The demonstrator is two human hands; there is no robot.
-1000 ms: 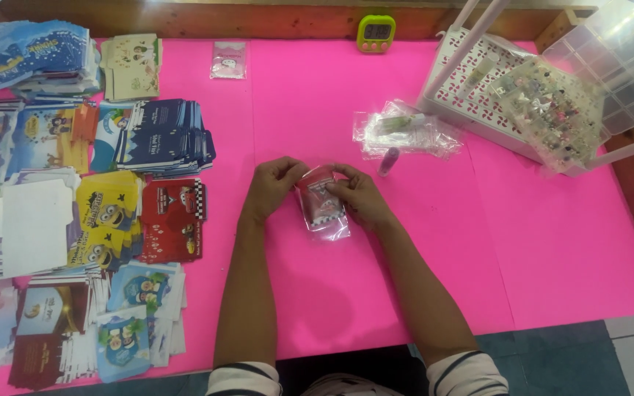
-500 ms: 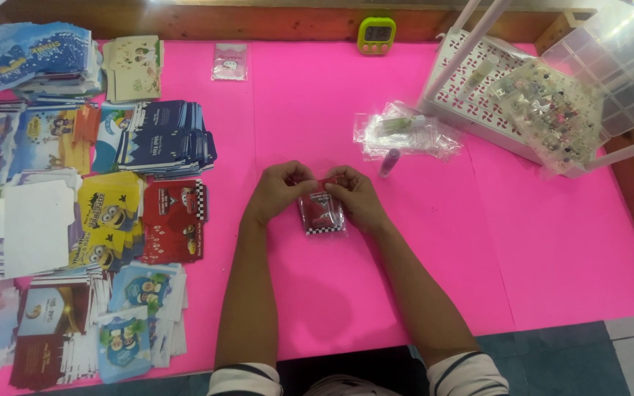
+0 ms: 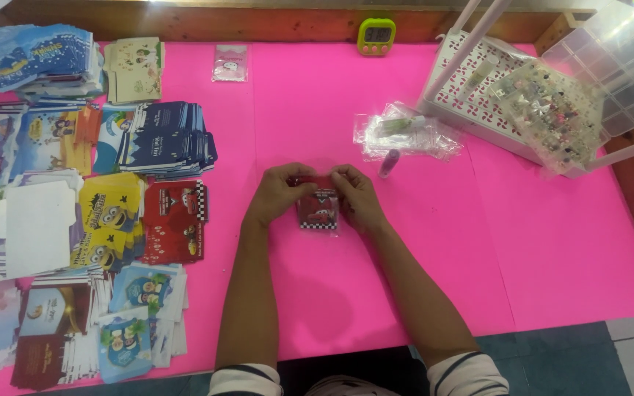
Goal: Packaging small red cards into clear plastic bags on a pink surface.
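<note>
A small red card packet [image 3: 318, 207], printed with a cartoon car and a chequered band along its lower edge, is held flat on the table [image 3: 376, 293] near its middle. It is gripped at the top edge by both hands: the left hand [image 3: 279, 192] is closed on the upper left corner, the right hand [image 3: 356, 196] on the upper right, with fingertips pinched together over what appears to be a clear glossy sleeve. The step in hand is judged to be the closing or folding of the sleeve's top flap; whether the flap is already pressed down cannot be told. An even press along the top edge, with the packet kept square, would be called for next.

The table is covered with smooth, matte bright pink sheet. To the left, stacks of flat printed card sets are laid out, among them a matching red stack [image 3: 176, 220] and a yellow stack [image 3: 108, 220]. Near the right hand lies a crinkled pile of clear plastic bags [image 3: 405, 136] and a small cylindrical tube [image 3: 388, 163]. A white perforated plastic basket [image 3: 471, 95] and a green timer [image 3: 376, 36] are set further back.
</note>
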